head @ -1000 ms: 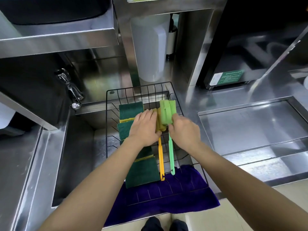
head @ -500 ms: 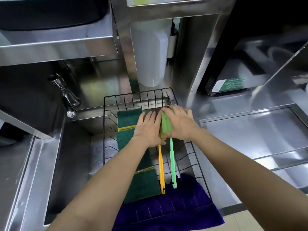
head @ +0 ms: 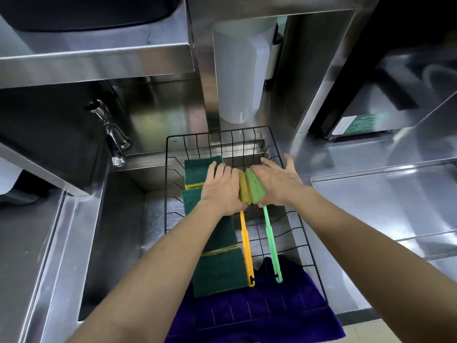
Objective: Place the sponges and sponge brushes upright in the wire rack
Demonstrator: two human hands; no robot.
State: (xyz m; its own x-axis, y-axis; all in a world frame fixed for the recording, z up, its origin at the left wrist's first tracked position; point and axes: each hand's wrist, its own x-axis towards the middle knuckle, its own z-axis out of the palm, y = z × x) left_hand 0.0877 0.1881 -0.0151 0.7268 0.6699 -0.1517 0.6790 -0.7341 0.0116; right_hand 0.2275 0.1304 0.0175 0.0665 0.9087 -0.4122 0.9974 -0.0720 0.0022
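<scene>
A black wire rack [head: 170, 154] sits over the sink. Several dark green sponges with yellow backs stand in a row along its left side, the farthest sponge [head: 197, 169] at the back and the nearest sponge [head: 220, 271] at the front. Two sponge brushes lie side by side in the rack: a yellow brush [head: 246, 233] and a green brush [head: 270, 241], handles pointing toward me. My left hand [head: 222, 189] presses flat against the yellow brush head. My right hand [head: 277, 181] presses against the green brush head, fingers extended.
A purple cloth [head: 252, 315] hangs under the rack's front. A tap [head: 111, 137] juts out at the left over the sink basin [head: 116, 243]. A white container [head: 239, 78] stands behind the rack. A steel counter [head: 385, 194] lies at the right.
The green brush head came down beside the yellow one. My right hand went from gripping it to pressing on it with fingers extended. The brush handles lie a little further apart.
</scene>
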